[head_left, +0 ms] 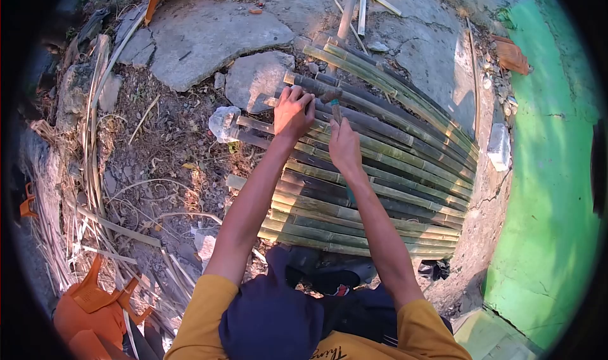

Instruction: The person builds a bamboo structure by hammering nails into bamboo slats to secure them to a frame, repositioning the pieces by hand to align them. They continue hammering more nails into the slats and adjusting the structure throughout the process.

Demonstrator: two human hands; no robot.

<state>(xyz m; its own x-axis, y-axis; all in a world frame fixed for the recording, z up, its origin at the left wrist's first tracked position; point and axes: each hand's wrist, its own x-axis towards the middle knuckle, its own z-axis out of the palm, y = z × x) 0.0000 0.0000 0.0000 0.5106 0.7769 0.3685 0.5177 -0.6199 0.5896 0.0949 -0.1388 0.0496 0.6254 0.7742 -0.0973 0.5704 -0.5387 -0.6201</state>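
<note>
Bamboo poles (392,151) lie side by side in a fanned row on the ground before me, their left ends uneven. My left hand (294,111) is closed over a pole near the upper left end of the row, fingers curled down; anything small under the fingertips is hidden. Just to its right, my right hand (345,146) is wrapped round the handle of a hammer (335,109) with teal on it. The hammer's dark head end lies close over the poles, near my left fingers, and blends with the dark bamboo behind it.
Flat stone slabs (218,40) and a whitish rock (224,123) lie beyond the left ends. Split bamboo strips (95,144) pile up on the left. Orange plastic chairs (92,306) stand lower left. A green floor (538,170) and white block (499,147) are right.
</note>
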